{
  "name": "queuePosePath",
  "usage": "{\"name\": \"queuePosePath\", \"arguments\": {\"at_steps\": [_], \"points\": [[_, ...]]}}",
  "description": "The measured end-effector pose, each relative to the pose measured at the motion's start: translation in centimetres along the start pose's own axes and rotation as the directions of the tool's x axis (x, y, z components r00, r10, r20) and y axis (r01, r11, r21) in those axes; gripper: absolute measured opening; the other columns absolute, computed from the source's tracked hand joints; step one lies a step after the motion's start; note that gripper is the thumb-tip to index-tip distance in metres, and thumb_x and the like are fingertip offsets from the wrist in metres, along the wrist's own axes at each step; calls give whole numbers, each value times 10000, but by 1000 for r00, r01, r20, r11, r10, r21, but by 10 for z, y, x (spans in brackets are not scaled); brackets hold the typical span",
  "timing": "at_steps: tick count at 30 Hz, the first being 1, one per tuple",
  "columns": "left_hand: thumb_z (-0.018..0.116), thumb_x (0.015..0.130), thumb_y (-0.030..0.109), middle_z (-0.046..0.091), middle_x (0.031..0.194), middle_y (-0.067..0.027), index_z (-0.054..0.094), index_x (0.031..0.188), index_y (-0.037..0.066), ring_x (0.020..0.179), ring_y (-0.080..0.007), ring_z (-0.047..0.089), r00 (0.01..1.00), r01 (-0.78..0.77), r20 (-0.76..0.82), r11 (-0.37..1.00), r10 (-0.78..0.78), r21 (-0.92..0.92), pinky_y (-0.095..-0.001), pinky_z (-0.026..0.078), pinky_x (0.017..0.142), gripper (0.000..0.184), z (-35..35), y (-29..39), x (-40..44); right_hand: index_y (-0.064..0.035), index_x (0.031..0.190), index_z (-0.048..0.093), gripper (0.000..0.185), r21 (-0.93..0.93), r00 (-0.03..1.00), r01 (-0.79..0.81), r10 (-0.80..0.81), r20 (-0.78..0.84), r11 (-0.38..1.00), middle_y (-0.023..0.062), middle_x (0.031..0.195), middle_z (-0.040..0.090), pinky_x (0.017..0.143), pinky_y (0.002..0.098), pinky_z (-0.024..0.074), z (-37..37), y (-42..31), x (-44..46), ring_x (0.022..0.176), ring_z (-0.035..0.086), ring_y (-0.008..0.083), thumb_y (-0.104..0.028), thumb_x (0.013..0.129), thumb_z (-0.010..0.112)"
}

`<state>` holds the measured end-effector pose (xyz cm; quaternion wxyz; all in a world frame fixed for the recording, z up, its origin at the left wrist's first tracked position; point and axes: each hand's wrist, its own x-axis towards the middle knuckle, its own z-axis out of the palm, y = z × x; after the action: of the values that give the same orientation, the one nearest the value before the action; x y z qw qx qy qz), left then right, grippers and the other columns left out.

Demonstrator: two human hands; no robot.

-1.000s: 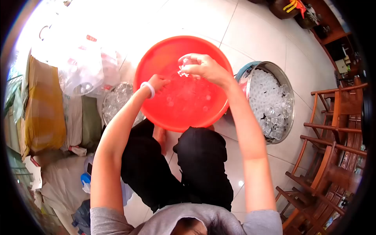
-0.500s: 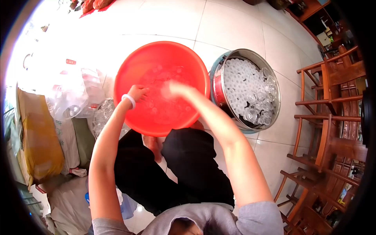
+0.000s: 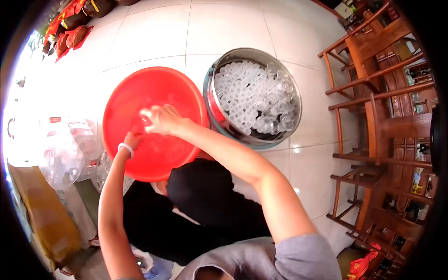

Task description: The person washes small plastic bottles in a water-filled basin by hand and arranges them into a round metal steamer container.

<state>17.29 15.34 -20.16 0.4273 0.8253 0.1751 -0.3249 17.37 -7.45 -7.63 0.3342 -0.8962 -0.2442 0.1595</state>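
Observation:
A big red basin (image 3: 154, 77) stands on the floor before my knees, with water and clear pieces inside that blur together. My right hand (image 3: 163, 120) is over the basin's middle, fingers curled around something pale or clear that I cannot make out. Just below and to its left is my left hand (image 3: 134, 139), with a white band at the wrist. Its fingers are bent close to the right fingertips, and what they hold, if anything, is hidden. To the right, a round metal pot (image 3: 297, 100) holds many clear, round-ended pieces (image 3: 249, 93), packed tightly on one side and loosely on the other.
Wooden chairs (image 3: 373, 126) line the right side. Clear plastic bags (image 3: 60, 154) and a yellow-brown package (image 3: 44, 205) lie at the left. Red bundles (image 3: 70, 39) sit at the far left on the pale tiled floor (image 3: 228, 25).
My view has swung right, so basin and pot appear farther left. My right hand, blurred by motion before, is now beside my left hand, with its fingers curled.

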Motion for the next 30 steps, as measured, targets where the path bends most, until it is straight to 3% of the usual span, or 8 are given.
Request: {"name": "queuePosePath", "arguments": {"at_steps": [3, 5, 6, 9, 10, 14, 18, 30], "points": [[630, 736, 276, 622, 883, -152, 553, 1081, 60, 714, -262, 615, 993, -66, 115, 925, 25, 374, -352, 495, 605, 414, 19, -33, 8, -93, 1060, 545, 348, 844, 963, 100, -263, 50, 527, 159, 837, 608, 711, 411, 449, -55, -21, -12, 810, 586, 296, -226, 744, 607], [657, 697, 280, 580, 1022, -220, 480, 1172, 43, 910, -343, 580, 920, -391, 313, 545, 235, 741, -391, 469, 770, 561, 36, -39, 23, -105, 1065, 547, 368, 154, 978, 171, -150, -143, 973, 147, 806, 601, 688, 393, 445, -34, -3, -11, 787, 572, 275, -213, 721, 625], [657, 697, 280, 580, 1022, -220, 480, 1172, 43, 910, -343, 580, 917, -400, 316, 533, 245, 745, -391, 469, 770, 561, 40, -33, 19, -109, 1090, 541, 410, -447, 955, 193, -271, -118, 874, 117, 870, 605, 730, 374, 451, -36, 10, -20, 789, 565, 257, -219, 706, 634], [642, 702, 309, 542, 1076, -249, 434, 1215, 39, 1009, -370, 523, 934, -346, 234, 518, 271, 782, -416, 429, 847, 616, 58, -8, 1, -113, 1038, 592, 376, 287, 905, 222, -87, -417, 932, 85, 967, 581, 735, 311, 464, -81, 38, -63, 831, 565, 207, -194, 681, 679], [629, 705, 313, 540, 1073, -257, 463, 1189, 34, 1011, -366, 524, 949, -314, 251, 579, 189, 752, -412, 432, 848, 583, 59, 0, -5, -107, 997, 612, 350, 208, 806, 338, -169, -567, 918, 53, 910, 575, 711, 295, 474, -101, 58, -76, 839, 561, 168, -137, 661, 706], [599, 708, 305, 551, 1036, -272, 568, 1066, 14, 992, -355, 542, 933, -296, 354, 435, -57, 850, -412, 450, 826, 462, 73, -31, 28, -127, 1065, 566, 437, -83, 774, -231, 132, -619, 969, 98, 938, 569, 783, 344, 450, -178, 195, -122, 917, 546, 234, -200, 656, 699], [610, 697, 288, 600, 907, -252, 625, 909, -32, 876, -362, 594, 916, -312, 388, 429, -100, 848, -413, 492, 727, 384, 87, -12, 6, -118, 1111, 525, 505, -244, 785, -421, 216, -581, 874, 97, 1012, 559, 837, 368, 406, -197, 223, -130, 966, 520, 244, -259, 659, 700], [620, 682, 326, 592, 914, -271, 606, 918, -63, 914, -377, 575, 861, -313, 487, 603, -145, 734, -409, 469, 752, 455, 105, -8, -5, -126, 1084, 536, 508, -591, 852, -465, 154, -500, 659, 29, 1043, 492, 859, 360, 340, -181, 246, -107, 1026, 445, 203, -185, 622, 740]]}}
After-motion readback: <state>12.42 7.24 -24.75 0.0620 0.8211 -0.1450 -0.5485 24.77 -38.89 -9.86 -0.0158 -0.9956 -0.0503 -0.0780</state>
